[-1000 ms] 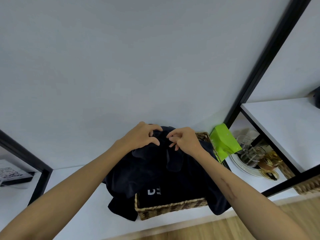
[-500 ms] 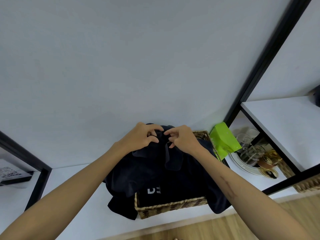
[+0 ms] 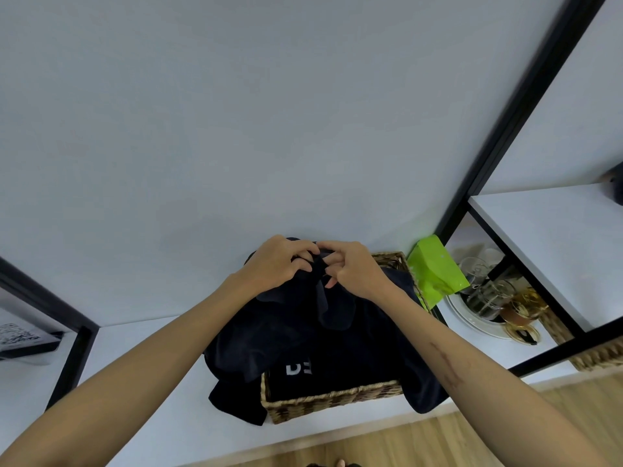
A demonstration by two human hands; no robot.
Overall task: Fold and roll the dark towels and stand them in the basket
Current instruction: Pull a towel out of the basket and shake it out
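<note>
A pile of dark towels [image 3: 303, 332] lies heaped over a woven wicker basket [image 3: 330, 401] on a white shelf, spilling over its left and right rims. One towel inside shows white letters. Above the far end of the basket, my left hand [image 3: 276, 261] and my right hand [image 3: 354, 267] meet, and both pinch the raised top edge of one dark towel between fingers and thumb. The cloth hangs down from the two hands in folds.
A bright green box [image 3: 435, 274] leans just right of the basket. Beyond it a white plate [image 3: 472, 318] carries glass and gold-coloured items. Black frame posts [image 3: 505, 126] bound the shelf, and another wicker basket [image 3: 600, 358] sits at far right. A wooden floor lies below.
Both hands have drawn closer together along the towel's top edge, until their fingertips nearly touch. The towel pile and basket have stayed in place.
</note>
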